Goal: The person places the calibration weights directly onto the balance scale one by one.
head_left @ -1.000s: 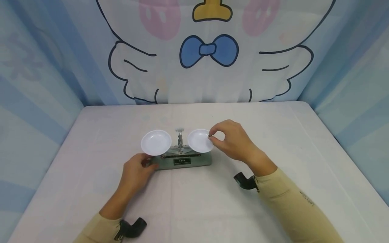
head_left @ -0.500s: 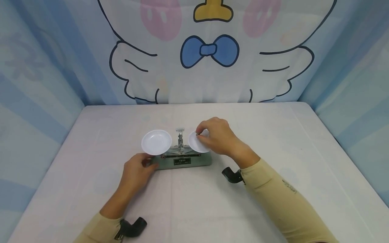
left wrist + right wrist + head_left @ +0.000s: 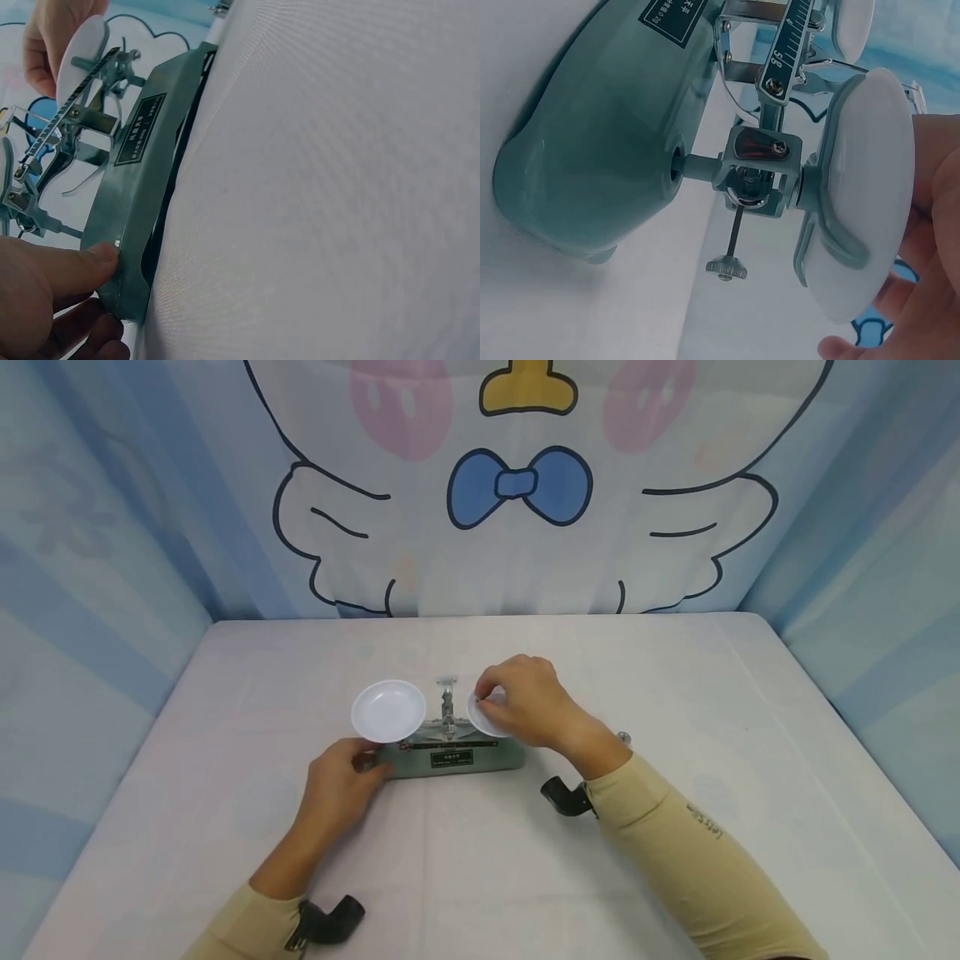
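A green balance scale (image 3: 483, 763) with two white pans stands at mid-table. My left hand (image 3: 337, 783) grips the left end of its base; in the left wrist view the thumb lies on the front face and the fingers curl at the end. The left pan (image 3: 388, 712) holds nothing that I can see. Over the right pan (image 3: 480, 718), my right hand (image 3: 531, 702) pinches a tiny metallic piece between thumb and index finger, too small to make out. The hand hides much of this pan. In the right wrist view the fingers are behind the pan (image 3: 877, 210).
A small silvery object (image 3: 624, 737) stands on the white tabletop (image 3: 480, 877), just behind the right wrist. Black wrist-camera mounts (image 3: 330, 920) stick out from both sleeves. A printed curtain (image 3: 517, 552) closes off the back and sides.
My right hand has moved left from the right pan's edge to over the pan, with the tiny metallic piece. The silvery object behind the wrist has come into view. My left hand stays put.
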The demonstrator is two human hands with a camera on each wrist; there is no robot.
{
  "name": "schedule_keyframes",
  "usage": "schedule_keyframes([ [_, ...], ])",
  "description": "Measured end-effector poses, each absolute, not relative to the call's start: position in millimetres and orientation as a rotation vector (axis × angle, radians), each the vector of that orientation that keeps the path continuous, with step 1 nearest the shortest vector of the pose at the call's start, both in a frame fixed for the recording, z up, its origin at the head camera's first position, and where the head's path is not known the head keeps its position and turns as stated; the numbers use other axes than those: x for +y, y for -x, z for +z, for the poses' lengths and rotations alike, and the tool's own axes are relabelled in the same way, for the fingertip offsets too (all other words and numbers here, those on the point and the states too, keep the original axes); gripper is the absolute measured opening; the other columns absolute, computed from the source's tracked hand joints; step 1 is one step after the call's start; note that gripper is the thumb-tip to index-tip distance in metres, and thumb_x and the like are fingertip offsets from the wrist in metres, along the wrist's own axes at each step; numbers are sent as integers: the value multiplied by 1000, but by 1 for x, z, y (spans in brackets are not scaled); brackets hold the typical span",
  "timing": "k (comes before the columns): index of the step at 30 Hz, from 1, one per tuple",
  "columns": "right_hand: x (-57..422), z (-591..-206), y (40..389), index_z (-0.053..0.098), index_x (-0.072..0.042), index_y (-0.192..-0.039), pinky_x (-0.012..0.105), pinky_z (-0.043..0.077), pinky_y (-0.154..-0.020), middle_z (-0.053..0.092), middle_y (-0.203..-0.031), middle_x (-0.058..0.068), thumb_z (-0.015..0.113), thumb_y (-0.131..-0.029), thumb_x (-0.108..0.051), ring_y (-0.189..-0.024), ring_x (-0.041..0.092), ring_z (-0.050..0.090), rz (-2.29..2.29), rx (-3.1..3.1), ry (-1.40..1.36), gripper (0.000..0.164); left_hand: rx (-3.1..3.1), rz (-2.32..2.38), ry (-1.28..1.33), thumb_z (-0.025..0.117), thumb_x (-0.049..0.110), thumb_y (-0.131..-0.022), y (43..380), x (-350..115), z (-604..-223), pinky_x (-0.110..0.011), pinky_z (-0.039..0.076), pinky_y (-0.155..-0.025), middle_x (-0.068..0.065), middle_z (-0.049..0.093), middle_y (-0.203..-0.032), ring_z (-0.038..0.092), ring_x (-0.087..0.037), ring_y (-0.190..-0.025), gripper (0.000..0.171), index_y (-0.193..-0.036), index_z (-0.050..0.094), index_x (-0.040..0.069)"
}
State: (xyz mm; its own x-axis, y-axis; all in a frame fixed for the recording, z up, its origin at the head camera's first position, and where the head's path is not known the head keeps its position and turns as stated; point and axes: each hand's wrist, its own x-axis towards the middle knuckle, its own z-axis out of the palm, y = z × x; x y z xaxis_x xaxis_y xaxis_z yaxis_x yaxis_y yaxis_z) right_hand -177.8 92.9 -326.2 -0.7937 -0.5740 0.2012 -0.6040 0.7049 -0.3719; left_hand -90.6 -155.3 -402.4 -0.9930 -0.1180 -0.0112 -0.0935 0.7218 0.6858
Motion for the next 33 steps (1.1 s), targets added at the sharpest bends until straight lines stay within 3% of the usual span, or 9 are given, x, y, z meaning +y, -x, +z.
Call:
schedule_keyframes([
  [10,105,-317,173,74,-7,-106,51,42,-102,72,-110,6,71,-93,-21,-113,29,58,804,-2868,-884,19,-2895,-1151,-187,76,9,-88,90,-155,-404,-52,51,-93,-23,64,-121,60,-38,-112,42,-124,62,-6],
  [20,161,-306,160,69,-5,-115,54,44,-104,67,-123,12,66,-97,-20,-122,33,55,851,-2937,-595,24,-2894,-1138,-176,76,9,-87,91,-155,-404,-51,52,-92,-22,64,-120,61,-37,-110,42,-123,63,-6],
  [33,219,-350,159,69,-4,-117,59,43,-102,65,-124,19,64,-98,-19,-118,39,55,770,-3150,-385,25,-2881,-1164,-173,76,9,-87,91,-156,-402,-52,52,-92,-23,64,-121,61,-38,-111,42,-123,62,-7],
])
